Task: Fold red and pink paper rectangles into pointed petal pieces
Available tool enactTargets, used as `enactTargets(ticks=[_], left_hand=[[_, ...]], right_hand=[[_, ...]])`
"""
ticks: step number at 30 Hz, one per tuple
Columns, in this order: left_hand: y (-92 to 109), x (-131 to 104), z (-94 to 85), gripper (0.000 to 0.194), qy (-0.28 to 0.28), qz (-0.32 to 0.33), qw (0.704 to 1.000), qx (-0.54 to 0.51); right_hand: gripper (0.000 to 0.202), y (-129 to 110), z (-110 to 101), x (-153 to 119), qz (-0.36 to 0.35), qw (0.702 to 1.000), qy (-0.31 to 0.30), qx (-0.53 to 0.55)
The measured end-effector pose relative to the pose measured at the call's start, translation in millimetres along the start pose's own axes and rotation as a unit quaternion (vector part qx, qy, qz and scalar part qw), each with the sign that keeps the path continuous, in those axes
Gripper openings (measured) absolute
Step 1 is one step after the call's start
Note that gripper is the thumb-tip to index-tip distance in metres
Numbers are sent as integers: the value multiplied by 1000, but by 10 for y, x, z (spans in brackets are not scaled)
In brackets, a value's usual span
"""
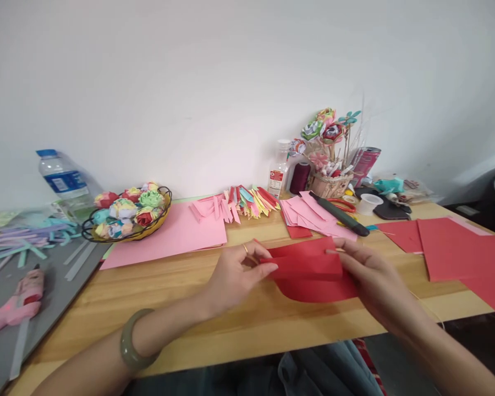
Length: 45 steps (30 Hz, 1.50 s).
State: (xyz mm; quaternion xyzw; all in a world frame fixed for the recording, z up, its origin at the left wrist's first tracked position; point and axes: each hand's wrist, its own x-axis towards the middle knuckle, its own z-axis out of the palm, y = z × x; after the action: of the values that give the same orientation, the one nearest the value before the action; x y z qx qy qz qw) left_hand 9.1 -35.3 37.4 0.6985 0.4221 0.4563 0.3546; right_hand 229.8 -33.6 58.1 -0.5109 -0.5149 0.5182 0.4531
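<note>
A folded red paper sheet [309,269] lies on the wooden table [157,297] in front of me, with a rounded lower edge. My left hand [235,278] pinches its left edge between thumb and fingers; a ring is on one finger and a green bangle [134,344] on the wrist. My right hand [369,278] grips the sheet's right side, fingers on top of the fold.
A wire basket of paper roses [127,214] and a water bottle [64,181] stand at back left. A pink glue gun [16,302] lies on a grey mat. Pink sheets [177,234], coloured paper strips [247,201], a flower basket [330,165] and red sheets [457,250] fill the back and right.
</note>
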Motion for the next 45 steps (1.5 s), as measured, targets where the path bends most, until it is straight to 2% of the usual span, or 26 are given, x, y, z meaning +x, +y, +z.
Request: enactTargets(ticks=[2,4,7,12,14,16,19,22,25,27,29,32,35,45], left_hand=[[-62,59,0,13,20,20,998,59],[-122,108,11,16,13,40,995,93],[-153,144,22,17,-7,41,995,89],[-88,147,-18,17,-42,78,990,113],[-69,148,-31,18,-51,44,991,113],[-65,148,-32,16,-38,0,994,105],[-76,140,-18,14,-12,-30,997,69],[-77,130,-10,14,-5,-48,999,2],[-37,137,-44,17,-15,-68,996,-54],[12,153,-95,29,-41,-98,993,-59],[62,174,-151,43,-99,-142,984,-47],[111,195,-209,26,-190,-188,963,-25],[129,192,-222,26,-212,-197,957,-17],[213,143,-256,21,-173,-189,967,6]], right_hand=[[34,112,46,23,19,999,-32,22],[36,168,67,22,25,998,-45,29],[36,164,79,1,32,997,-56,51],[38,109,75,-42,42,994,-77,58],[38,103,66,-56,41,996,-70,46],[39,104,52,-64,38,998,-37,45],[47,94,33,-67,15,999,-3,46],[50,44,36,-67,-28,999,-2,-19],[48,-19,55,-73,-43,996,5,-79],[44,-47,60,-85,-44,994,0,-104],[42,-60,55,-99,-47,990,5,-134],[43,-63,41,-119,-48,983,17,-178],[45,-73,35,-128,-43,979,15,-198],[42,-96,5,-157,-20,986,-31,-163]])
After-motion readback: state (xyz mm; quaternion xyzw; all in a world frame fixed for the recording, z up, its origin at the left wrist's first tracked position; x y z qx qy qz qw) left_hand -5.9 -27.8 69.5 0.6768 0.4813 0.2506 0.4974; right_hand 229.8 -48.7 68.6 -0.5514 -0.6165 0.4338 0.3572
